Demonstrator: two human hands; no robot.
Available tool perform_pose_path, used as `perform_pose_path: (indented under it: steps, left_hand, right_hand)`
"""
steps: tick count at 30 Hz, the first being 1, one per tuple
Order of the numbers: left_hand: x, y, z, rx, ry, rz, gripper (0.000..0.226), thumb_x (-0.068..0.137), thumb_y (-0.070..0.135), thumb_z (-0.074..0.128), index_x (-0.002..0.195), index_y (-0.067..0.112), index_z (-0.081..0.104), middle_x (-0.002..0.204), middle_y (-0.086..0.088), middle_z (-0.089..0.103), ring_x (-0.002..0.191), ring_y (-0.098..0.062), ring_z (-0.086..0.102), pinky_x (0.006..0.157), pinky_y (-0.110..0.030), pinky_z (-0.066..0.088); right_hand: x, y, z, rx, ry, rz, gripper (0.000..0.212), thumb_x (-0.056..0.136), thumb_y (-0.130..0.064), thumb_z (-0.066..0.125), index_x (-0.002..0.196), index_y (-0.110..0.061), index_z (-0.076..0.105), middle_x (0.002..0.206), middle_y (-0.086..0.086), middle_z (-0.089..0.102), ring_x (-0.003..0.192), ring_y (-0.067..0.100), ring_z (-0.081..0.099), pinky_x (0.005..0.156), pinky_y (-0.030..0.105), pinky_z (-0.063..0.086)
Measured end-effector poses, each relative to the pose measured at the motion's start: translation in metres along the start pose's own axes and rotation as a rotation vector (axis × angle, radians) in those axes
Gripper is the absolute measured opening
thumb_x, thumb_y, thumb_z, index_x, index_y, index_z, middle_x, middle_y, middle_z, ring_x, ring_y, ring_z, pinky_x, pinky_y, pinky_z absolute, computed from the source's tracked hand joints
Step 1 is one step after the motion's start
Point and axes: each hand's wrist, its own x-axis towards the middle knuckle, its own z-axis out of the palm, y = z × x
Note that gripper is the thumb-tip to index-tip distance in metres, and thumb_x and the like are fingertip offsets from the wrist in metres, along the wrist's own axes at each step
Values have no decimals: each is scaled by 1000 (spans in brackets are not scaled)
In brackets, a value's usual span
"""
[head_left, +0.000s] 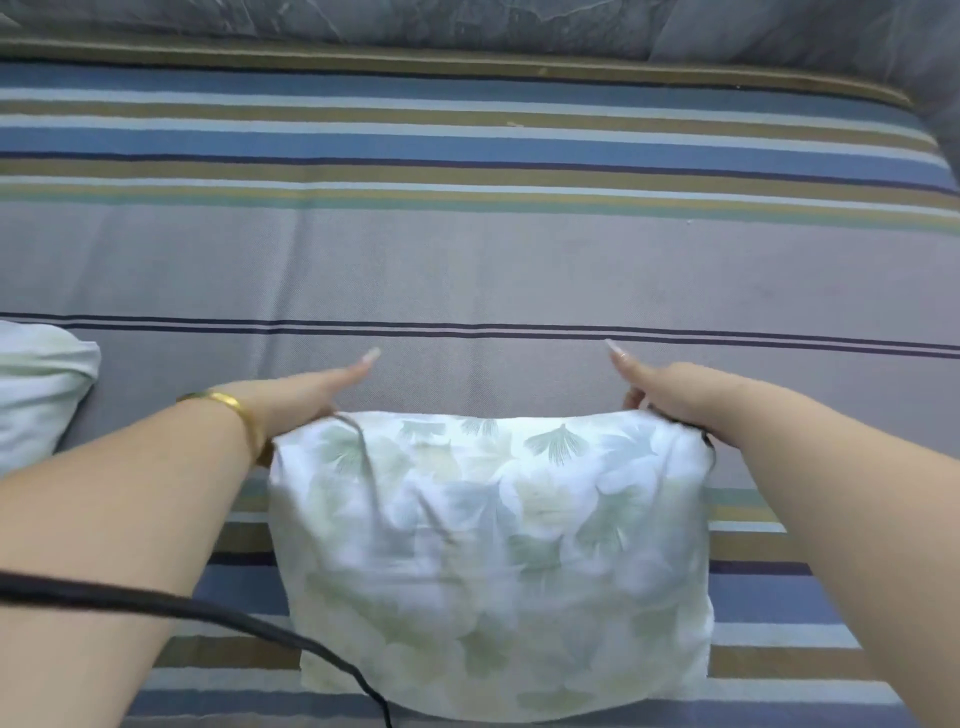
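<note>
A white pillow with a pale green leaf print (493, 561) hangs in front of me over the striped bed. My left hand (306, 395) grips its upper left corner, forefinger stretched forward, a gold bangle on the wrist. My right hand (670, 395) grips the upper right corner the same way, forefinger pointing out. The fingers under the fabric are hidden.
The bed sheet (467, 270) has grey, blue and olive stripes and runs across the whole view. A second pale pillow (36, 395) lies at the left edge. A black cable (218, 613) crosses my left forearm. A grey blanket (519, 21) lies along the far side.
</note>
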Motion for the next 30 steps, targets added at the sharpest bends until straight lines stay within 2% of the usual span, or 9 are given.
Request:
perform_pose_path:
  steps: [2, 4, 8, 11, 15, 19, 21, 26, 30]
  left_hand:
    - [5, -16, -8, -315, 55, 161, 107, 58, 92, 56, 119, 5, 71, 124, -20, 68, 117, -36, 64, 100, -49, 50]
    - [7, -43, -10, -485, -12, 251, 105, 53, 88, 66, 127, 13, 67, 131, -16, 65, 122, -35, 61, 101, -51, 48]
    - [16, -71, 14, -491, -78, 245, 93, 44, 53, 96, 125, 14, 68, 129, -20, 65, 118, -39, 63, 103, -57, 46]
    - [17, -56, 31, -405, 147, 309, 72, 53, 43, 97, 115, 13, 73, 115, -19, 72, 105, -37, 70, 97, -58, 51]
    - [5, -30, 25, -435, 426, 391, 63, 50, 54, 93, 97, 14, 78, 95, -13, 78, 86, -33, 76, 81, -52, 59]
    - [1, -24, -5, -719, 715, 353, 71, 55, 60, 86, 102, 10, 69, 95, -13, 77, 83, -34, 74, 82, -50, 59]
    - [5, -32, -15, -805, 633, 225, 73, 63, 62, 80, 114, 11, 69, 105, -16, 74, 94, -38, 72, 91, -54, 55]
    - [0, -67, -22, -619, 393, 21, 81, 53, 64, 78, 119, 18, 69, 108, -17, 74, 95, -40, 72, 87, -51, 56]
    - [0, -41, -44, -79, 1005, 177, 93, 63, 79, 55, 133, 16, 55, 138, -15, 54, 123, -38, 52, 106, -49, 42]
  right_hand:
    - [3, 21, 0, 393, -35, 22, 95, 69, -94, 33, 100, -14, 75, 81, 1, 75, 76, 23, 65, 74, 33, 50]
    - [0, 39, 4, 645, -163, -5, 91, 60, -97, 43, 110, -27, 74, 105, -1, 77, 102, 21, 68, 96, 40, 49]
    - [-8, 53, 26, 733, -174, -68, 90, 48, -77, 80, 126, -35, 60, 117, -1, 74, 111, 21, 68, 104, 45, 48]
    - [-13, 37, 35, 682, -24, -70, 59, 70, -60, 79, 114, -22, 68, 107, 8, 76, 96, 26, 74, 85, 41, 59]
    - [-6, -20, 18, 638, 292, -68, 48, 82, -50, 74, 101, -5, 70, 90, 14, 74, 78, 29, 70, 68, 36, 56]
    - [5, -90, -15, 853, 456, -260, 35, 89, -54, 64, 102, -22, 64, 97, -1, 67, 79, 15, 63, 67, 30, 46]
    - [7, -106, -19, 755, 475, -238, 45, 89, -63, 57, 116, -27, 59, 113, -2, 61, 85, 9, 56, 68, 31, 43]
    - [16, -72, 33, 686, 333, 235, 101, 71, -83, 54, 152, -31, 22, 157, 10, 27, 136, 43, 35, 111, 57, 32]
    - [19, -64, 57, 971, 346, 328, 113, 57, -90, 54, 149, -34, 21, 153, 3, 34, 132, 41, 42, 107, 58, 39]
